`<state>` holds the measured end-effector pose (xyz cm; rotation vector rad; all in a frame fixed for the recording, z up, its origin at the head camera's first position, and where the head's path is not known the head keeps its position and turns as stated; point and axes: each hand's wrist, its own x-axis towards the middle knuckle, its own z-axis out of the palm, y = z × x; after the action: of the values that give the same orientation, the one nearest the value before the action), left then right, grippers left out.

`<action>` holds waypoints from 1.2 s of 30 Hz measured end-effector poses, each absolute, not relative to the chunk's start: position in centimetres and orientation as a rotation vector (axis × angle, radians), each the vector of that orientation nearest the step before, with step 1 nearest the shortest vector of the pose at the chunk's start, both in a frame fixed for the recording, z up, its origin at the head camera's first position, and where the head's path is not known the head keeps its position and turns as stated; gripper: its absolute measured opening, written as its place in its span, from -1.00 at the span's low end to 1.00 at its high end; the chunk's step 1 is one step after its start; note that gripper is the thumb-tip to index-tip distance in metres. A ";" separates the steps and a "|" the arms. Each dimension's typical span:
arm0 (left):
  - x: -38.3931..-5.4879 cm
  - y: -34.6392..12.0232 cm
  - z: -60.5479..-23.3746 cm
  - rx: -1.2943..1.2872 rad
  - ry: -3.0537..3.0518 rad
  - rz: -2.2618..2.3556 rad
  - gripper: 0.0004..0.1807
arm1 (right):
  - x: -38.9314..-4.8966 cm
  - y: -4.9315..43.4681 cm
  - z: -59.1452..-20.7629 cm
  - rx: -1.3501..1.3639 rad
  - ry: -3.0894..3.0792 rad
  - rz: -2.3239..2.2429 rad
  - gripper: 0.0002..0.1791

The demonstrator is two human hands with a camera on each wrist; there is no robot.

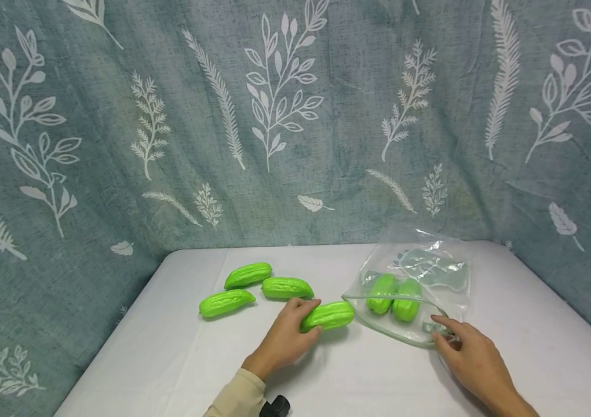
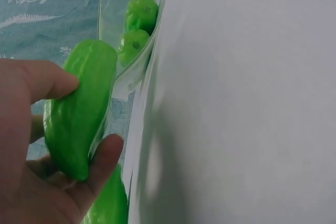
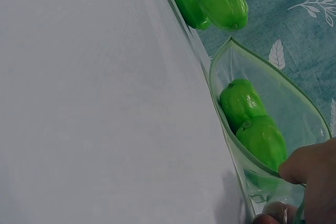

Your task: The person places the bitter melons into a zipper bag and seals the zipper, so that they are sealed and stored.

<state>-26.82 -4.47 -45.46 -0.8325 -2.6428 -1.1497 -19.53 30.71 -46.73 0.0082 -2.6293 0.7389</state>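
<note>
My left hand [image 1: 286,335] grips a bright green bitter melon [image 1: 328,316] by one end, thumb on one side and fingers on the other. Its free end points at the open mouth of a clear zip bag [image 1: 400,337], held just above the table. Two more bitter melons [image 3: 261,141] lie side by side inside the bag, stem ends toward the mouth. At the right corner of that mouth, my right hand [image 1: 475,358] pinches the bag's rim between thumb and fingers. In the right wrist view the rim [image 3: 286,77] stands spread apart.
Left of the bag, three loose bitter melons lie on the white table [image 1: 170,359]: one at the back [image 1: 248,275], one at the front left [image 1: 226,303] and one [image 1: 287,288] just behind my left hand. A patterned grey-green curtain [image 1: 285,191] hangs behind and beside the table.
</note>
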 end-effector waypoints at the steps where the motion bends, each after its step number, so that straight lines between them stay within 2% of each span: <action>1: -26.9 -4.4 -45.4 -0.835 -2.644 -1.154 -0.42 | -19.5 30.7 -46.7 0.007 -2.629 0.739 -0.56; 12: -26.6 -1.0 -45.2 -0.959 -2.659 -1.098 -0.46 | -19.4 31.2 -46.5 0.021 -2.612 0.747 -0.56; 26: -25.8 2.0 -44.8 -0.932 -2.675 -1.016 -0.53 | -19.5 30.8 -46.7 0.025 -2.604 0.735 -0.57; 36: -25.6 4.2 -44.5 -0.953 -2.692 -0.944 -0.70 | -19.3 30.7 -46.7 0.029 -2.592 0.725 -0.56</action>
<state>-25.60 4.16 -44.53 -0.9526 -2.6922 -0.9435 -19.30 30.66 -46.74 0.0287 -2.5920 0.7253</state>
